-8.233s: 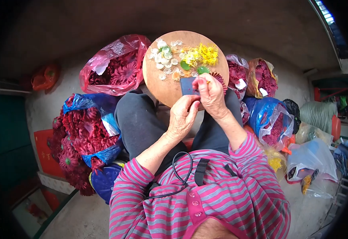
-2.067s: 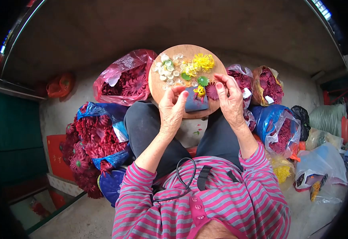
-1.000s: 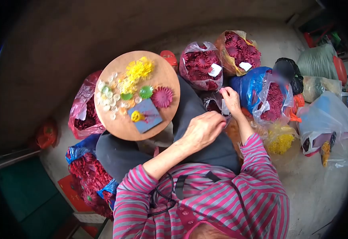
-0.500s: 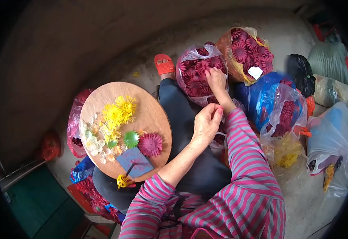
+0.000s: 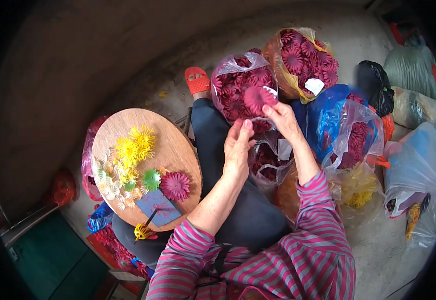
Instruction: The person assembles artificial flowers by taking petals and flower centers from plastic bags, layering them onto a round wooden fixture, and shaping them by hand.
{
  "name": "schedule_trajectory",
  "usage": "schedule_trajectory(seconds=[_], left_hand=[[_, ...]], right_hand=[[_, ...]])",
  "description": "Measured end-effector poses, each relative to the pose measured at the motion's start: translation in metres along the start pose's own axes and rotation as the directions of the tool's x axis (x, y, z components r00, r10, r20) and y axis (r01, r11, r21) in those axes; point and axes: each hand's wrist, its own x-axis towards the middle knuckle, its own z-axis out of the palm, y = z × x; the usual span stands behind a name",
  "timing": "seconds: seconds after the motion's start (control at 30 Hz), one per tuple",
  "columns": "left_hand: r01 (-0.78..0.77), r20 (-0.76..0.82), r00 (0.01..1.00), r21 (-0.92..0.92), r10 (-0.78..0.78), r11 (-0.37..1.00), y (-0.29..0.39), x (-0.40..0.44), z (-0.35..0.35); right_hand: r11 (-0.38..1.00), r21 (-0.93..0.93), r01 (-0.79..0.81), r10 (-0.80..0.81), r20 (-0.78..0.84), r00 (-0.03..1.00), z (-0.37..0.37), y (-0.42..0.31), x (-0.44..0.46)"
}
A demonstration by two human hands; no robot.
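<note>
My right hand (image 5: 284,122) pinches a magenta artificial flower head (image 5: 257,100) by its edge, in front of an open clear bag (image 5: 219,100) full of similar flower heads. Just left of it, my left hand (image 5: 237,152) is raised with thumb and fingers drawn together; whatever they may hold is hidden. On a round wooden board (image 5: 178,130) to the left are yellow stringy flower pieces (image 5: 137,147), pale small petals (image 5: 109,185), a green piece (image 5: 151,179) and another magenta flower head (image 5: 175,186). A blue square block (image 5: 159,207) lies at its near edge, beside a yellow-and-black stemmed piece (image 5: 143,231).
A second bag of magenta flower heads (image 5: 298,60) stands farther back. Blue (image 5: 330,117) and clear plastic bags (image 5: 418,155) crowd the right side, with a black bag (image 5: 375,95) behind. My foot in a red slipper (image 5: 198,82) rests beyond the board.
My right hand has come back from the bag toward me, now with a magenta flower head in it. My left hand has moved left. The view has shifted slightly.
</note>
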Motion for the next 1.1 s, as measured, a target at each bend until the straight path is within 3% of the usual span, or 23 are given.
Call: schedule_trajectory(seconds=[0.1, 0.3, 0.43, 0.5, 0.6, 0.67, 0.7, 0.73, 0.77, 0.83, 0.87, 0.93, 0.97, 1.0, 1.1], left_hand=[[-0.075, 0.042, 0.996, 0.045, 0.073, 0.996, -0.004, 0.006, -0.006], [-0.263, 0.132, 0.96, 0.145, 0.245, 0.954, -0.016, 0.003, -0.016], [-0.282, 0.019, 0.959, 0.163, 0.282, 0.946, -0.011, 0.003, -0.021], [-0.304, -0.14, 0.94, 0.07, 0.311, 0.95, -0.001, -0.004, -0.015], [-0.406, 0.018, 0.914, 0.021, 0.406, 0.914, -0.006, -0.003, -0.022], [-0.385, 0.046, 0.922, 0.007, 0.385, 0.923, -0.005, -0.011, -0.018], [-0.366, 0.06, 0.929, -0.001, 0.365, 0.931, -0.003, -0.016, -0.016], [-0.349, 0.075, 0.934, -0.01, 0.349, 0.937, 0.001, -0.019, -0.013], [-0.33, 0.085, 0.94, -0.016, 0.33, 0.944, 0.003, -0.02, -0.011], [-0.308, 0.085, 0.948, -0.015, 0.308, 0.951, 0.002, -0.019, -0.009], [-0.282, 0.086, 0.956, -0.013, 0.282, 0.959, 0.001, -0.019, -0.008], [-0.23, 0.082, 0.97, -0.008, 0.23, 0.973, -0.002, -0.015, -0.005], [-0.232, 0.075, 0.97, -0.006, 0.231, 0.973, -0.004, -0.013, -0.004], [-0.226, 0.067, 0.972, -0.005, 0.225, 0.974, -0.005, -0.011, -0.003], [-0.204, 0.044, 0.978, -0.003, 0.204, 0.979, -0.008, -0.005, -0.001]], right_hand=[[1.0, -0.002, 0.015, -0.015, 0.112, 0.994, 0.015, -0.032, -0.032], [0.99, -0.085, 0.111, -0.1, 0.126, 0.987, 0.012, -0.044, -0.062], [0.98, 0.199, -0.01, 0.002, 0.043, 0.999, 0.012, -0.051, -0.069], [0.994, 0.048, 0.093, -0.093, -0.015, 0.996, 0.005, -0.029, -0.056], [0.988, -0.09, 0.124, -0.127, -0.035, 0.991, 0.005, -0.015, -0.024], [0.932, -0.346, -0.104, 0.142, 0.086, 0.986, -0.003, 0.01, -0.003], [0.933, -0.347, -0.101, 0.135, 0.078, 0.988, -0.008, 0.01, 0.005], [0.789, -0.615, 0.013, -0.053, -0.047, 0.998, -0.014, 0.01, 0.014], [0.553, -0.831, 0.06, -0.262, -0.106, 0.959, -0.019, 0.01, 0.024], [0.741, -0.666, 0.086, -0.415, -0.354, 0.838, -0.041, 0.013, 0.056], [0.745, -0.638, 0.194, -0.521, -0.376, 0.766, -0.057, 0.022, 0.078], [0.676, -0.73, 0.104, -0.611, -0.475, 0.633, -0.086, 0.044, 0.116], [0.679, -0.726, 0.107, -0.608, -0.474, 0.637, -0.096, 0.058, 0.125], [0.596, -0.803, 0.012, -0.582, -0.422, 0.695, -0.106, 0.073, 0.133], [0.241, -0.949, -0.206, -0.439, -0.295, 0.848, -0.123, 0.107, 0.148]])
